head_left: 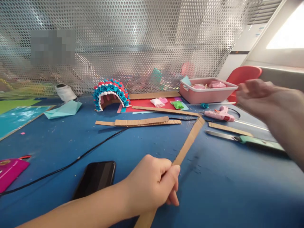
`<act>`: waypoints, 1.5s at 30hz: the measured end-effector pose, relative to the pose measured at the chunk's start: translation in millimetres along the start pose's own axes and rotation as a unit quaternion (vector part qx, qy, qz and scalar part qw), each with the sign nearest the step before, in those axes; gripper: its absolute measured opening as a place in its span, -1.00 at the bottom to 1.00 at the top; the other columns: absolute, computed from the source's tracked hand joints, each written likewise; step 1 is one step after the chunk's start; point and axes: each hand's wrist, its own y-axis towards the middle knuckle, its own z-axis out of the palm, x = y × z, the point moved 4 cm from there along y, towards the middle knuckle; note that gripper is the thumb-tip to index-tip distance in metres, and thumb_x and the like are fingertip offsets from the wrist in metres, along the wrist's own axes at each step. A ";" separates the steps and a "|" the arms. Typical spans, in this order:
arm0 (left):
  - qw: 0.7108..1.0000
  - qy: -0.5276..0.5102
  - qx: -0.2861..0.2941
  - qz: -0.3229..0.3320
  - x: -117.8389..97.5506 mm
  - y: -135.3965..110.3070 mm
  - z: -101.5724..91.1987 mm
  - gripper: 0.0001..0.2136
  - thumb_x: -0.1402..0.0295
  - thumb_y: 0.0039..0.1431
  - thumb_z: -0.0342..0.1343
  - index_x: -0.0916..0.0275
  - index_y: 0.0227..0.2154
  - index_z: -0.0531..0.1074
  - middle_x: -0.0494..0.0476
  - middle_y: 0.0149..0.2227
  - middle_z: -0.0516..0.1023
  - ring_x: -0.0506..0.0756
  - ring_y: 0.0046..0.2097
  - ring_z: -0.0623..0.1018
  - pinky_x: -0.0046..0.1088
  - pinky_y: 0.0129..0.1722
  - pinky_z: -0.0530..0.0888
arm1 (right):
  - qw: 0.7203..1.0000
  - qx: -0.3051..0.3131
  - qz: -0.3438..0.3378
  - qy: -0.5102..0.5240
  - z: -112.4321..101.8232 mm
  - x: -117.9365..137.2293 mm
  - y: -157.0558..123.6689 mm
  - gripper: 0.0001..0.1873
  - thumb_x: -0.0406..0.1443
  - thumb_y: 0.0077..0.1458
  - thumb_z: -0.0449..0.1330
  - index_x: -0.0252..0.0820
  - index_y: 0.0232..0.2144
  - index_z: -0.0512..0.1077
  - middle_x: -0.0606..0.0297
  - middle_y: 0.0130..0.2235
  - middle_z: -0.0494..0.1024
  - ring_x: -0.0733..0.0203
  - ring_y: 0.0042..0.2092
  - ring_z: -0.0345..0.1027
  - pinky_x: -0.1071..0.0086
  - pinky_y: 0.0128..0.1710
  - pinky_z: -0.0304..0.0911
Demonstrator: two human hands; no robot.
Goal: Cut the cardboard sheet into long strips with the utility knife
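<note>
My left hand (158, 183) is closed round a long cardboard strip (190, 141), which slants from the bottom edge up to the right. Its far end comes up against another thin cardboard strip (163, 110) in this view. Off to the right, my right hand (258, 95) is raised above the table, slightly blurred, with loosely bent fingers and nothing visible in it. Below it lie a pink glue gun (220, 114), a short cardboard strip (229, 129) and a utility knife (258, 143) with its blade out. Several more cardboard strips (142, 121) lie left of the held one.
A black phone (96, 177) lies by my left forearm, and a black cable (78, 158) crosses the blue table. Behind stand a flower-covered arch (111, 93) and a pink basket (207, 95). Bags of white (157, 102) and green (177, 104) material rest on red paper.
</note>
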 end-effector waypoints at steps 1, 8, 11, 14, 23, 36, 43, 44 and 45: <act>1.000 -0.023 0.001 0.000 0.3 2.0 0.7 -0.62 0.13 0.25 -0.15 0.24 -0.57 0.30 0.19 -0.55 0.58 0.06 -0.50 0.54 -0.48 -0.48 0.45 | 0.997 0.026 -0.068 -0.018 -15.0 8.5 10.4 -0.70 -0.35 0.20 0.08 0.09 -0.53 0.42 0.49 -0.37 0.63 0.37 0.11 0.31 0.60 0.12 0.18; 0.974 -0.223 -0.039 -0.004 3.3 26.8 -7.6 -0.62 0.04 0.18 -0.02 0.26 -0.54 0.31 0.11 -0.61 0.54 -0.02 -0.61 0.48 -0.56 -0.56 0.39 | 0.939 0.007 -0.248 -0.237 -20.1 -12.9 -3.6 -0.71 -0.08 0.22 0.04 0.09 -0.42 0.50 0.38 -0.11 0.58 -0.03 0.13 0.29 -0.04 0.23 0.10; 0.962 -0.265 -0.059 0.010 2.1 30.2 -15.1 -0.62 0.04 0.18 0.00 0.27 -0.53 0.32 0.11 -0.61 0.55 -0.03 -0.62 0.48 -0.58 -0.58 0.38 | 0.859 0.054 -0.344 -0.376 6.1 -20.4 -26.3 -0.73 -0.16 0.22 0.05 0.00 -0.39 0.53 0.27 -0.15 0.59 -0.06 0.12 0.30 -0.06 0.17 0.16; 0.956 -0.282 -0.073 0.020 0.3 29.5 -19.2 -0.63 0.06 0.20 0.00 0.28 -0.53 0.34 0.11 -0.62 0.55 -0.03 -0.63 0.47 -0.57 -0.58 0.38 | 0.745 0.137 -0.461 -0.462 24.0 -24.5 -42.7 -0.74 -0.29 0.23 0.02 -0.09 -0.33 0.52 0.23 -0.19 0.61 0.01 0.06 0.38 0.05 0.03 0.33; 0.937 -0.342 -0.046 0.044 5.2 27.7 -22.1 -0.69 0.20 0.22 -0.11 0.29 -0.46 0.39 0.16 -0.54 0.57 0.00 -0.57 0.48 -0.51 -0.49 0.40 | 0.680 0.196 -0.491 -0.508 41.1 -39.4 -53.8 -0.72 -0.36 0.17 0.09 -0.12 -0.11 0.51 0.19 0.01 0.52 0.09 0.05 0.38 0.19 0.08 0.29; 0.939 -0.326 -0.105 0.042 2.0 28.5 -23.6 -0.69 0.25 0.16 0.10 0.18 -0.04 0.45 -0.12 -0.58 0.16 -0.11 -0.56 0.18 -0.62 -0.58 0.26 | 0.870 0.346 -0.147 -0.320 64.2 -49.7 -80.8 -0.81 -0.16 0.11 0.16 -0.03 -0.33 0.54 0.23 -0.20 0.55 0.05 -0.10 0.39 0.18 -0.02 0.27; 0.940 -0.329 -0.071 0.052 -2.4 24.6 -20.3 -0.55 0.47 -0.05 0.08 0.22 -0.01 0.38 -0.05 -0.43 0.34 -0.10 -0.55 0.25 -0.57 -0.60 0.35 | 0.857 0.480 0.067 -0.177 100.2 -57.1 -118.4 -0.77 -0.12 0.12 0.16 -0.08 -0.27 0.52 0.29 -0.32 0.52 0.23 -0.28 0.37 0.35 -0.24 0.29; 0.934 -0.348 -0.061 0.053 -2.2 24.2 -20.0 -0.53 0.47 -0.07 0.07 0.23 0.00 0.39 -0.03 -0.42 0.35 -0.09 -0.54 0.26 -0.56 -0.60 0.37 | 0.858 0.481 0.085 -0.161 102.2 -59.0 -120.5 -0.78 -0.14 0.12 0.16 -0.10 -0.29 0.52 0.30 -0.34 0.52 0.25 -0.31 0.36 0.37 -0.26 0.29; 0.926 -0.369 -0.061 0.056 -2.1 23.8 -20.8 -0.54 0.46 -0.06 0.06 0.24 -0.01 0.39 -0.02 -0.43 0.35 -0.08 -0.54 0.27 -0.55 -0.61 0.38 | 0.859 0.480 0.097 -0.149 103.4 -60.8 -121.8 -0.78 -0.14 0.12 0.16 -0.13 -0.33 0.51 0.31 -0.36 0.51 0.27 -0.33 0.36 0.39 -0.28 0.28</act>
